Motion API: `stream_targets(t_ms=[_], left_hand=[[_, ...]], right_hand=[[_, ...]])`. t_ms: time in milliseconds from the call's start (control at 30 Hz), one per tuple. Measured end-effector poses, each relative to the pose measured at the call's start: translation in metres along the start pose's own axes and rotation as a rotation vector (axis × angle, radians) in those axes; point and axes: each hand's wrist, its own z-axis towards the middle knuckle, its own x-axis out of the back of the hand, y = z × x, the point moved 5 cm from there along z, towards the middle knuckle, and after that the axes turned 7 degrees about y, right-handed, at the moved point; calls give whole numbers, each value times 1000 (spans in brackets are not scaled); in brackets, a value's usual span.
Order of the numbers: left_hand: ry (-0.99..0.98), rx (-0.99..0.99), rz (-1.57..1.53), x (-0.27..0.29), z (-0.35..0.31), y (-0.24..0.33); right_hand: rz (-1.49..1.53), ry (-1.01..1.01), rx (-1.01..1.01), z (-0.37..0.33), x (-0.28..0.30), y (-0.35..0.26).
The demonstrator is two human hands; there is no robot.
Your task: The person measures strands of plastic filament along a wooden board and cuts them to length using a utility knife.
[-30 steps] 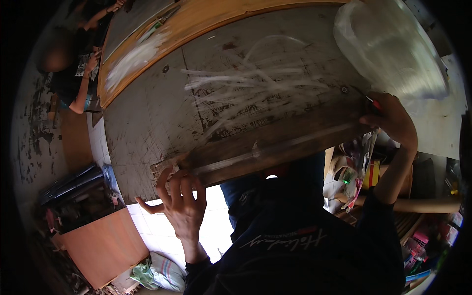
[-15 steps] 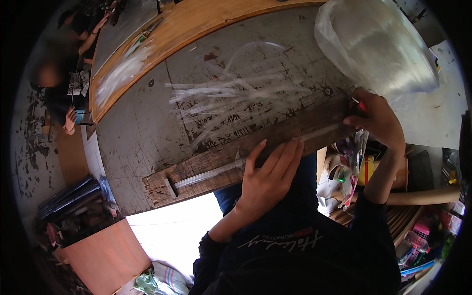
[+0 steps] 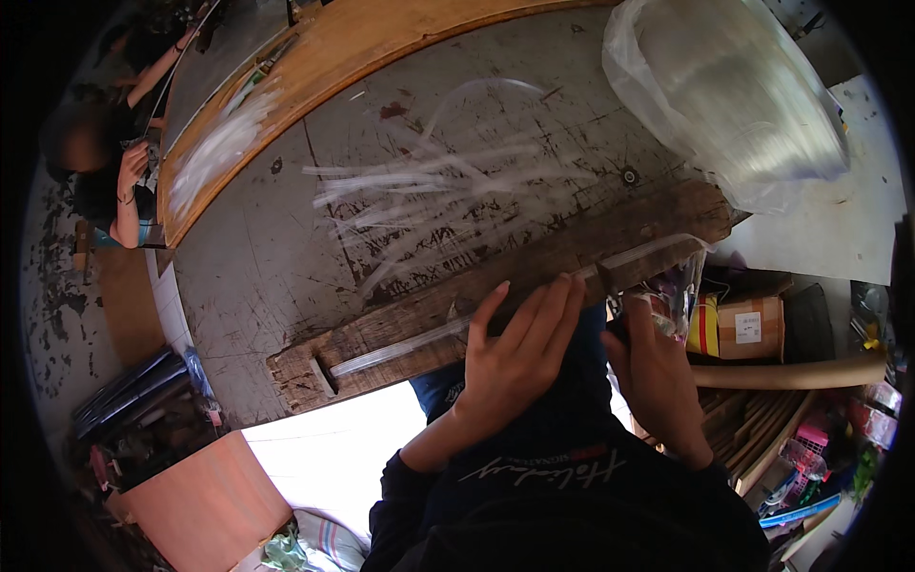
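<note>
A long clear plastic strip point(image 3: 391, 349) lies along a worn wooden board point(image 3: 534, 262) at the table's near edge. Near the board's left end, a small flat upright piece point(image 3: 324, 376) stands at the strip's end. My left hand point(image 3: 519, 348) rests on the strip with fingers stretched out, pressing it to the wood. Just to its right, my right hand point(image 3: 660, 377) is closed at the board's near edge around what looks like a knife, mostly hidden by the fingers. Its dark blade point(image 3: 604, 278) seems to cross the strip.
Loose clear strips point(image 3: 429, 186) lie scattered on the scratched grey table point(image 3: 248, 286). A big plastic bag of clear material point(image 3: 734, 86) sits at the far right. Boxes and a cardboard tube point(image 3: 791, 373) are below right. Another person point(image 3: 105, 162) works at the far left.
My right hand has come from the board's right end down and left to the near edge beside my left hand. My left hand stays on the strip.
</note>
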Motion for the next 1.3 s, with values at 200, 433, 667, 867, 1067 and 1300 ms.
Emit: stream_targets(t_ms=[200, 433, 667, 867, 1067, 1300], left_hand=[[-2, -33, 23, 1, 1, 2], [10, -17, 20, 0, -1, 1], [6, -26, 0, -1, 2, -1], [-26, 75, -148, -5, 15, -9], [-59, 172, -145, -10, 20, -11], [-18, 135, -153, -11, 24, -12]], right_hand=[[-32, -44, -81, -5, -7, -7], [-17, -49, -84, -7, -9, -10], [-31, -68, -119, -2, -8, -14], [-123, -128, -142, 4, -8, -16], [-202, -216, -178, 6, -8, -16], [-223, -211, -187, 6, -11, -16]])
